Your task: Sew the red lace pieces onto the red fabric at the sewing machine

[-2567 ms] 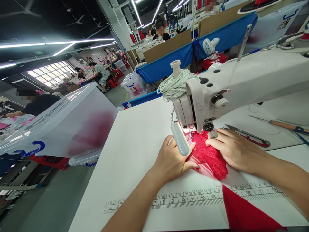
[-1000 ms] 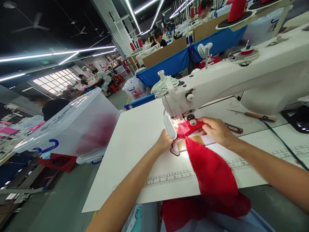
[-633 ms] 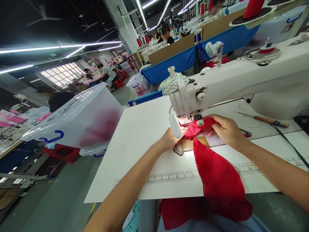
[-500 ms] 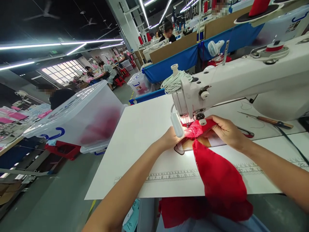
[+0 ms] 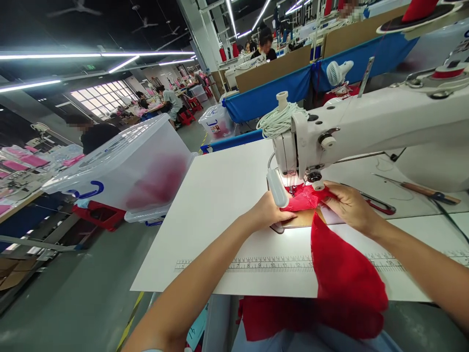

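Red fabric with a lace-like part lies under the needle area of a white sewing machine. My left hand is at the fabric's left edge, thumb stretched along it; a white lamp on the machine head hides some of its fingers. To the right of the needle, my right hand pinches the fabric's other end between thumb and fingers. A large red panel hangs from the piece over the table's front edge. More red cloth rests on my lap.
The white table has a printed ruler near its front edge. Thread snips and a pointed wooden-handled tool lie right of the machine head. A clear plastic bin stands at the left. Other people sit farther back.
The view has shifted slightly, so the machine appears farther right. My left thumb now shows stretched out below the fabric, and the lace-like part lies flatter and wider between my hands.
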`<state>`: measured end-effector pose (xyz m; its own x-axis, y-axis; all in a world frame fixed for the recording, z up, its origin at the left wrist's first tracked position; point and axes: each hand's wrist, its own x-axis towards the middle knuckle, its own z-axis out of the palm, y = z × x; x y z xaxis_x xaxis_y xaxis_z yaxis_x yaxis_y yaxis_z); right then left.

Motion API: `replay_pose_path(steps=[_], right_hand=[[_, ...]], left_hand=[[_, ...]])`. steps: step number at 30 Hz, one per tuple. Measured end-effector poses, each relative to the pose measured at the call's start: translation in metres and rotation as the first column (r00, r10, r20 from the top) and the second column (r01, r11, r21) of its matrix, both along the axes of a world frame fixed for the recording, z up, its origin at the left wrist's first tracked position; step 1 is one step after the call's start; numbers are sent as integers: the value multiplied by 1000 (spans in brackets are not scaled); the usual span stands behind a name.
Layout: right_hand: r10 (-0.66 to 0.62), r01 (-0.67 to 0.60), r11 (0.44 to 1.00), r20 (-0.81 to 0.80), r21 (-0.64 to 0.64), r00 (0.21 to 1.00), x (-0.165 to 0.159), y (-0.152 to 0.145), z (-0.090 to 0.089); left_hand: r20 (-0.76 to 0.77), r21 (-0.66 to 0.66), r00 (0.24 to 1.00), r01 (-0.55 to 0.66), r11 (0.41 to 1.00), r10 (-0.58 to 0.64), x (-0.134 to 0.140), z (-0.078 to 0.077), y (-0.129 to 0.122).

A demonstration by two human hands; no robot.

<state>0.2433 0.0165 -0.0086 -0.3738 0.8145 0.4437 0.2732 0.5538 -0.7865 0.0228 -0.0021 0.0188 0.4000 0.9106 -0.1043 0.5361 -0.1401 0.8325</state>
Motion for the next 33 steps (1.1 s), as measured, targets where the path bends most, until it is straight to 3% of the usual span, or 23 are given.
replay_pose_path(steps=[3,8,12,16,19,23,25,28,33], right_hand=[[9,-9,1000,-13,-17,1000,-1,-1,0],[13,-13,1000,14,8,1000,0,0,0],[91,-94,992,49,80,995,5,1,2],[217,-255,951,209,177,953,11,-3,2],[169,-256,944,359,209,918,11,-7,-1],[9,-238,900,531,364,847,7,-9,-4],[-53,-227,866,534,445,844,5,-10,-5],[-35,-242,830,479,503,877,3,-9,-5],[-44,-235,859,523,455,851,5,-7,-10]], left_hand=[[-34,4,999,9,1000,-8,3,-9,-6],[-143,254,989,8,967,29,9,-19,-7],[-294,466,955,106,878,41,5,-22,-10],[-447,590,894,272,760,26,-1,-28,-15],[-527,640,849,362,677,44,-2,-33,-16],[-580,680,811,427,596,81,-2,-37,-17],[-594,687,800,448,572,87,-2,-35,-19],[-608,684,790,474,554,75,-3,-24,-25],[-639,608,769,506,612,-2,-3,-2,-32]])
